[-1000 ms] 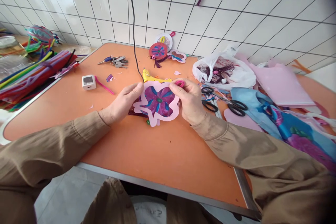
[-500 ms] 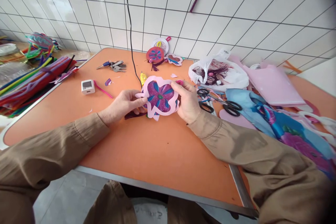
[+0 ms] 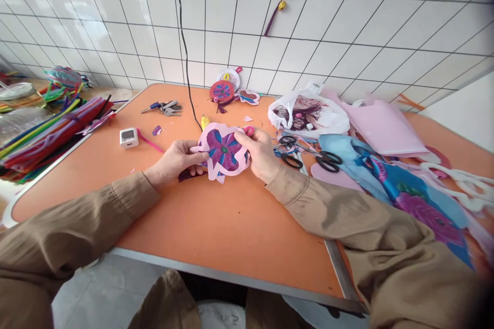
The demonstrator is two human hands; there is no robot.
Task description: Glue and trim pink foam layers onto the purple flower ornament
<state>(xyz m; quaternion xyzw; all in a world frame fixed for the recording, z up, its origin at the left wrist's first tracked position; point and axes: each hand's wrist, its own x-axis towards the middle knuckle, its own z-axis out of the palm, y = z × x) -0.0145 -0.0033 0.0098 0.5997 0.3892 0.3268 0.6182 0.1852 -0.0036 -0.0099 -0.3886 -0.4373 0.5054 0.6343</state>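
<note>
Between both hands, above the orange table [image 3: 216, 226], is a flower-shaped craft ornament [image 3: 225, 149] with a wavy pink border and a purple-and-blue patterned middle. My left hand [image 3: 177, 161] pinches its left edge between thumb and fingers. My right hand [image 3: 260, 153] grips the upper right edge, with the thumb on the front. A pink loop [image 3: 249, 131] shows by my right fingers. Under my left hand a dark purple tassel [image 3: 189, 175] sticks out. Just behind the ornament is the tip of a yellow tool [image 3: 205, 122], its lower part hidden, with a black cord leading up from it.
Black-handled scissors [image 3: 328, 160] lie right of my right hand, beside blue flowered fabric [image 3: 420, 195]. A white plastic bag [image 3: 332, 121] holds dark tassels. Finished-looking ornaments [image 3: 222, 91] lie by the tiled wall. Keys [image 3: 170, 108], a white device [image 3: 128, 137] and pipe cleaners [image 3: 57, 131] are left.
The camera view has tilted up and shifted slightly right, showing more of the red hanging ornament on the wall. Both hands keep their hold on the flower-shaped ornament in nearly the same pose.
</note>
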